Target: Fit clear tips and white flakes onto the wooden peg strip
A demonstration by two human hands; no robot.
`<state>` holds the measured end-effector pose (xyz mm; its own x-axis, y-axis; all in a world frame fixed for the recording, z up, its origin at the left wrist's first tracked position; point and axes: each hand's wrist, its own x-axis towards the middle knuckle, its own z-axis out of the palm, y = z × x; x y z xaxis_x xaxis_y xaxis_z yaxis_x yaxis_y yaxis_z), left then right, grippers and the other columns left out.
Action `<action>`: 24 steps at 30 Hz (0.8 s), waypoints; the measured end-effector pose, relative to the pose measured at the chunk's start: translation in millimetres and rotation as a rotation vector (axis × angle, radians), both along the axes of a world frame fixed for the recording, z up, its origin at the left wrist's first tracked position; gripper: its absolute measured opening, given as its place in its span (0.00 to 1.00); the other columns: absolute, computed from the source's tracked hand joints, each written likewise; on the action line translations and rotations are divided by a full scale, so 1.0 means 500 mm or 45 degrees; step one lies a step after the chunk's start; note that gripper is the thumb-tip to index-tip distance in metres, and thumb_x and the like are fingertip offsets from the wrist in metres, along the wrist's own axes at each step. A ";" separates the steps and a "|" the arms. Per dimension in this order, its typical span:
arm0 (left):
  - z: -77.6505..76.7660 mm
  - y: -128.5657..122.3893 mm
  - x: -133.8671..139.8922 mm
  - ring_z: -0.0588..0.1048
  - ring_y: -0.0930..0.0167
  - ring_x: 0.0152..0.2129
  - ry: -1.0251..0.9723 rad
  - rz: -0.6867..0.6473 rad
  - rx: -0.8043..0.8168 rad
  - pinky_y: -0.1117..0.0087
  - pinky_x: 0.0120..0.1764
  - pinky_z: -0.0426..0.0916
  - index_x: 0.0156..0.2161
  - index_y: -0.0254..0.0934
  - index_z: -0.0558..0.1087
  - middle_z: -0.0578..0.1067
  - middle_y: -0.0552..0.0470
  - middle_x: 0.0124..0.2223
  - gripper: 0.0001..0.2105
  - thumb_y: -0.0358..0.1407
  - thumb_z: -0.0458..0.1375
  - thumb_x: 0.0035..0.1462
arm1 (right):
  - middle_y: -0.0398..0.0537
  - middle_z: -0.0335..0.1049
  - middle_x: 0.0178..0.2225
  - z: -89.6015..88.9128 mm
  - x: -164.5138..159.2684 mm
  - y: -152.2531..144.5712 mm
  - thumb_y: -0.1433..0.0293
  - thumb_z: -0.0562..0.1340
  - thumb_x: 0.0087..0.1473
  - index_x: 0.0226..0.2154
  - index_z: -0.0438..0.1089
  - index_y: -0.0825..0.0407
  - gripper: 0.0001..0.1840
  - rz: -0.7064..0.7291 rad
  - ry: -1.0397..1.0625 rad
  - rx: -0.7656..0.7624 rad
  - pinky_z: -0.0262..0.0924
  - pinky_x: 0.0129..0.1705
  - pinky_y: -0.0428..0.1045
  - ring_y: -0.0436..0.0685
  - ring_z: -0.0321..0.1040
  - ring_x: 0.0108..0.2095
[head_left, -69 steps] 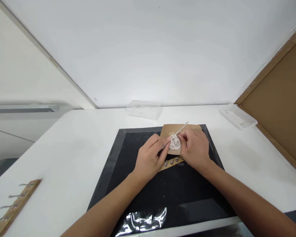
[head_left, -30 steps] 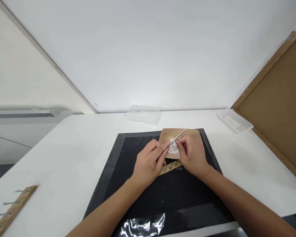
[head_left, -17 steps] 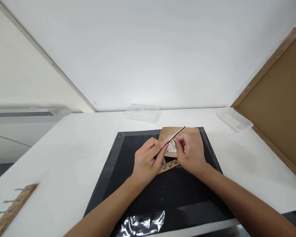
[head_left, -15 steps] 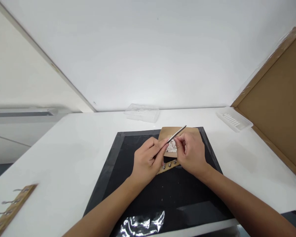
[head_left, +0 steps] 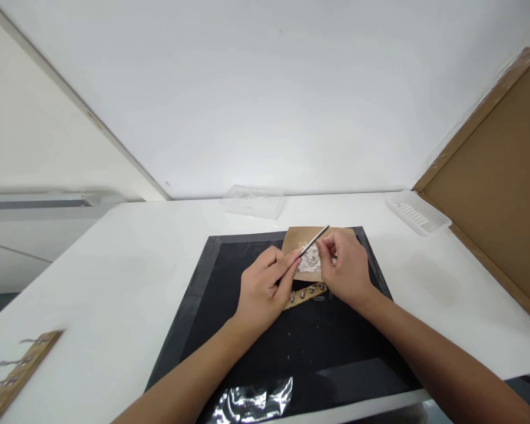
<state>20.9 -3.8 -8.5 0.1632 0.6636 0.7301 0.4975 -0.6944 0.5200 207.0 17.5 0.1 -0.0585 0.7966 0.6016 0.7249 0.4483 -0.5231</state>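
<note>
Since the frame half a second ago, the right grip (head_left: 344,265) has been shifted slightly farther along the thin strip (head_left: 314,241) and a little to the right, so that more of the pile of white scraps (head_left: 310,260) is uncovered, and more of the short rail (head_left: 307,294) with its metal fittings is exposed. By the left grip (head_left: 267,285) nearly the same place is kept, with the strip pinched between thumb and fingers; it is slanted toward the far right, its free end raised above the brown sheet (head_left: 295,237). The right fingertips are drawn together just beside the strip; whether anything is grasped between them cannot be told.

The brown sheet is laid at the far right of the black mat (head_left: 327,347), and the rail is set on the mat just nearer. The mat's near edge is placed close to the near edge of the worktop (head_left: 115,282). To the left, a wide stretch of worktop is left between the mat and a wooden rail (head_left: 25,375) with hooks; to the right, the worktop is bounded by a cardboard panel (head_left: 490,176).

At the far side, a clear box (head_left: 252,203) is stood near the wall (head_left: 265,106); its contents cannot be made out. In the translucent tray (head_left: 438,224) at far right, a row of white strips (head_left: 414,214) is held.
</note>
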 end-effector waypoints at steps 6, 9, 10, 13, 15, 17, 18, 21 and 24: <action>0.003 0.004 -0.002 0.73 0.76 0.24 -0.019 -0.019 0.010 0.74 0.31 0.70 0.55 0.40 0.82 0.72 0.58 0.26 0.15 0.25 0.60 0.68 | 0.43 0.72 0.26 -0.005 -0.006 -0.003 0.67 0.59 0.67 0.30 0.63 0.48 0.12 0.030 0.007 -0.015 0.53 0.33 0.52 0.55 0.67 0.28; 0.003 0.005 -0.003 0.73 0.76 0.24 -0.010 -0.023 0.006 0.74 0.30 0.70 0.55 0.40 0.82 0.72 0.57 0.26 0.15 0.25 0.60 0.69 | 0.43 0.70 0.25 -0.011 -0.011 -0.002 0.67 0.59 0.67 0.29 0.62 0.48 0.13 0.068 0.007 0.003 0.53 0.34 0.52 0.55 0.66 0.27; 0.002 0.004 -0.004 0.73 0.76 0.23 -0.015 -0.026 -0.003 0.74 0.30 0.70 0.55 0.40 0.82 0.72 0.58 0.26 0.15 0.25 0.60 0.69 | 0.42 0.69 0.24 -0.011 -0.012 -0.001 0.67 0.59 0.66 0.29 0.62 0.48 0.13 0.092 0.004 0.015 0.53 0.34 0.52 0.54 0.66 0.26; 0.002 0.002 -0.004 0.72 0.78 0.21 -0.048 -0.033 -0.029 0.75 0.29 0.71 0.55 0.41 0.81 0.72 0.59 0.26 0.15 0.25 0.60 0.69 | 0.42 0.70 0.24 -0.010 -0.011 0.000 0.68 0.59 0.66 0.29 0.63 0.48 0.12 0.091 0.021 0.031 0.55 0.36 0.52 0.54 0.66 0.26; 0.002 0.001 -0.003 0.72 0.77 0.21 -0.057 -0.031 -0.031 0.75 0.30 0.71 0.55 0.41 0.82 0.72 0.59 0.25 0.15 0.25 0.60 0.69 | 0.43 0.72 0.26 -0.009 -0.010 0.001 0.67 0.60 0.67 0.30 0.64 0.48 0.12 0.032 0.042 0.023 0.55 0.36 0.53 0.55 0.67 0.28; 0.002 0.001 -0.002 0.72 0.77 0.22 -0.050 -0.028 -0.031 0.74 0.30 0.71 0.54 0.41 0.82 0.72 0.59 0.25 0.15 0.26 0.60 0.69 | 0.43 0.72 0.26 -0.009 -0.011 -0.001 0.67 0.59 0.67 0.29 0.63 0.48 0.13 0.008 0.056 -0.001 0.54 0.35 0.53 0.55 0.67 0.28; 0.002 0.001 -0.002 0.73 0.77 0.22 -0.044 -0.026 -0.035 0.74 0.30 0.71 0.54 0.41 0.82 0.72 0.59 0.25 0.14 0.26 0.60 0.69 | 0.43 0.71 0.26 -0.010 -0.012 -0.003 0.66 0.59 0.67 0.29 0.63 0.48 0.13 0.023 0.058 -0.013 0.54 0.34 0.52 0.55 0.67 0.27; 0.003 0.001 -0.003 0.73 0.77 0.21 -0.034 -0.024 -0.064 0.75 0.29 0.71 0.54 0.41 0.82 0.72 0.59 0.24 0.14 0.26 0.60 0.69 | 0.42 0.70 0.25 -0.008 -0.018 -0.010 0.67 0.58 0.67 0.29 0.63 0.48 0.13 0.112 0.043 -0.020 0.54 0.34 0.52 0.54 0.66 0.27; 0.003 0.002 -0.004 0.73 0.76 0.20 -0.041 -0.027 -0.079 0.74 0.29 0.72 0.54 0.42 0.82 0.72 0.59 0.24 0.14 0.27 0.60 0.69 | 0.42 0.70 0.24 -0.001 -0.019 -0.012 0.67 0.59 0.67 0.29 0.63 0.48 0.13 0.089 0.038 -0.020 0.53 0.35 0.52 0.54 0.66 0.26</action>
<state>18.9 -3.1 -6.8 0.1549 0.7045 0.6926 0.4654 -0.6704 0.5779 197.7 11.5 -0.6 -0.0967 0.8004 0.5916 0.6761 0.4890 -0.5512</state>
